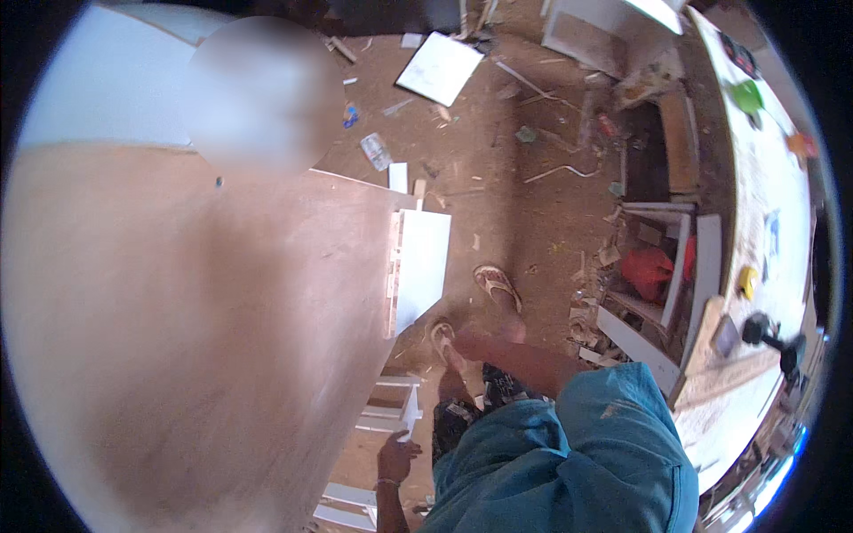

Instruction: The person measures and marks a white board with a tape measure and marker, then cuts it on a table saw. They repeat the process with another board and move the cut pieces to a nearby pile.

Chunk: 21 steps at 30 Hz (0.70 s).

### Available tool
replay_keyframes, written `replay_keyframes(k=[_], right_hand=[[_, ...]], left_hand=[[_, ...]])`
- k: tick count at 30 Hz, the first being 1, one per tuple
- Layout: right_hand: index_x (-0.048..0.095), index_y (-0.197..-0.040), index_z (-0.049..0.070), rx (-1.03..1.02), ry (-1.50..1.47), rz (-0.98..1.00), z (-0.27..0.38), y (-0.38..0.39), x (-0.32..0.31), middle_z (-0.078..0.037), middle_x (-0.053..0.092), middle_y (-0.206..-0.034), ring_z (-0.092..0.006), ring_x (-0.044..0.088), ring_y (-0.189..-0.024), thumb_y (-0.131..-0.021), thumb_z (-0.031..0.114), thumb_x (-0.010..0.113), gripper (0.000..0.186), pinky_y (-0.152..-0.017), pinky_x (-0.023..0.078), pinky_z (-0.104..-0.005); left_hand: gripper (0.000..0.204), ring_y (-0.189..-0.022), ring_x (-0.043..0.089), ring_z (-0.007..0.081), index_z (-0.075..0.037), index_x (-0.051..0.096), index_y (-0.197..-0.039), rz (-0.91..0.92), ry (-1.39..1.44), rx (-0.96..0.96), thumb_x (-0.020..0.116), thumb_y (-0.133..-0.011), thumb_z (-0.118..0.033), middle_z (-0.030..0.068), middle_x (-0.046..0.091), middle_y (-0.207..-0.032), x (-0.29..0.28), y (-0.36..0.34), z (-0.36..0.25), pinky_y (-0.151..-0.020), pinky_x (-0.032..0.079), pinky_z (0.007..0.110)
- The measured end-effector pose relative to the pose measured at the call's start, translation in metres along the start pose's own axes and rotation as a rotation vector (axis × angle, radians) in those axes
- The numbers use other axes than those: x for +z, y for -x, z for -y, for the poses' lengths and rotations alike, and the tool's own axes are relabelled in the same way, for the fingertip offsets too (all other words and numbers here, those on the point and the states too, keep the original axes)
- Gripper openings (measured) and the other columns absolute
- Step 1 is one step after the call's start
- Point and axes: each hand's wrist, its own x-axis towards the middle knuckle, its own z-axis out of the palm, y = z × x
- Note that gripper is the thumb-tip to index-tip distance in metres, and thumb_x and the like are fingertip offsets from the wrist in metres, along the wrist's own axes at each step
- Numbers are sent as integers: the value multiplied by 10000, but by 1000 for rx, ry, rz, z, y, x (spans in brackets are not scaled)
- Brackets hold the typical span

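My left hand is low in the view, beside the near edge of a large brown board. Its fingers are apart, and their tips lie close to the end of a white slatted frame; I cannot tell if they touch it. From a teal sleeve, my right forearm reaches left across my legs. My right hand is dark and smeared over my lower leg, its fingers not distinct. Ahead of it, a white panel leans or lies along the board's right edge.
A long white workbench runs down the right, bearing a yellow tape measure and a black tool. Under it lies a red bag. Offcuts and a white square panel litter the dirt floor. A blurred patch covers the upper left.
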Motion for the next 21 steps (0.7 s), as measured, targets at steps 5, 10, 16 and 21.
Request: replay_keyframes(k=[5,10,16,21], right_hand=[[770,-1017,35,467,-125,-287,-47,146,-19,-197,756,-1096,-388,724,-1041,-898,379,681,374,-901,568,-491],[765,-1076,31,794,-320,-371,53,250,-52,-225,749,-1099,-426,720,-1026,-853,403,695,439,-915,568,-513],[759,-1146,57,778,-290,-290,120,348,104,-248,737,-1120,-428,708,-1054,-917,305,584,381,-964,553,-524],[743,-1135,88,1068,-599,-630,104,449,248,-263,733,-1068,-437,704,-1034,-919,318,599,348,-936,550,-545]], left_hand=[[360,-745,733,196,5,671,-952,-17,-589,459,586,-1063,-328,98,721,-785,2,-8,-118,-682,575,362],[314,-872,736,218,-1,694,-950,433,-632,571,587,-1067,-272,122,774,-933,33,25,-128,-822,555,365],[182,-1011,674,186,7,702,-1110,844,-633,767,663,-1021,-146,124,739,-1084,72,100,-129,-970,517,328],[142,-852,680,220,-11,688,-989,1026,-430,1170,655,-1014,-147,108,708,-872,172,270,-101,-859,528,318]])
